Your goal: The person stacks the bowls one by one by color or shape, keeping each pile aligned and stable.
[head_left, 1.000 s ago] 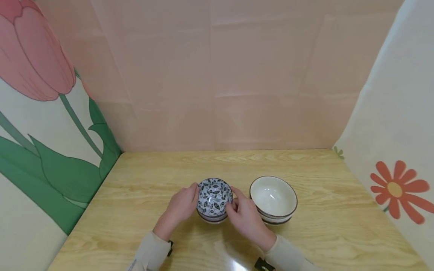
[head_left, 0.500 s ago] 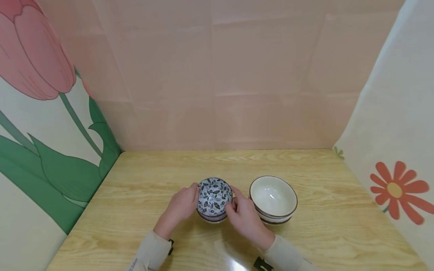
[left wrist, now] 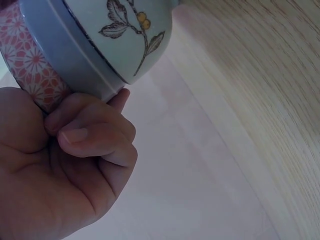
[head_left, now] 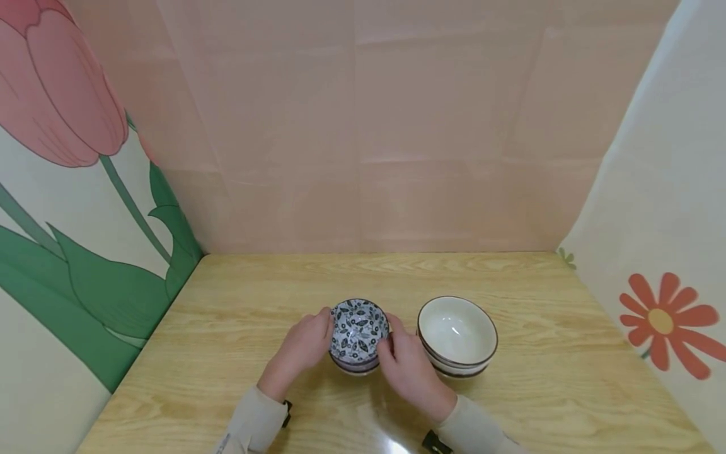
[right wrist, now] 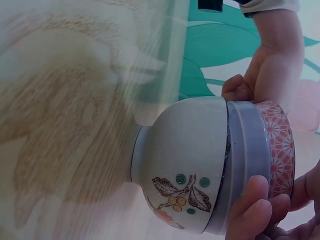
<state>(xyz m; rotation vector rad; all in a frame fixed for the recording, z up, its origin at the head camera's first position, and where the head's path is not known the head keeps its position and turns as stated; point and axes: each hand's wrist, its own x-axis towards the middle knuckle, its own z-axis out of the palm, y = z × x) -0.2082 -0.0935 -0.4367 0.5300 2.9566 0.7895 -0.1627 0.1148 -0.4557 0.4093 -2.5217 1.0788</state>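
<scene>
A stack of nested bowls stands on the table between my two hands. The top bowl (head_left: 357, 331) has a dark leaf pattern inside and a red-and-white floral outside. Beneath it sits a plain grey bowl (right wrist: 247, 135), then a white bowl (right wrist: 185, 145) painted with leaves and berries. My left hand (head_left: 303, 340) grips the top bowl at its left rim; in the left wrist view its curled fingers lie against the red pattern and the grey bowl. On the other side, my right hand (head_left: 413, 362) holds the top bowl's right rim, fingertips around the red and grey bowls.
Right of my right hand stands a second stack, topped by a larger cream bowl (head_left: 456, 328) with a dark rim. The wooden table (head_left: 255, 284) ends at a pink backdrop (head_left: 363, 157). Flower-printed panels rise on the left and right.
</scene>
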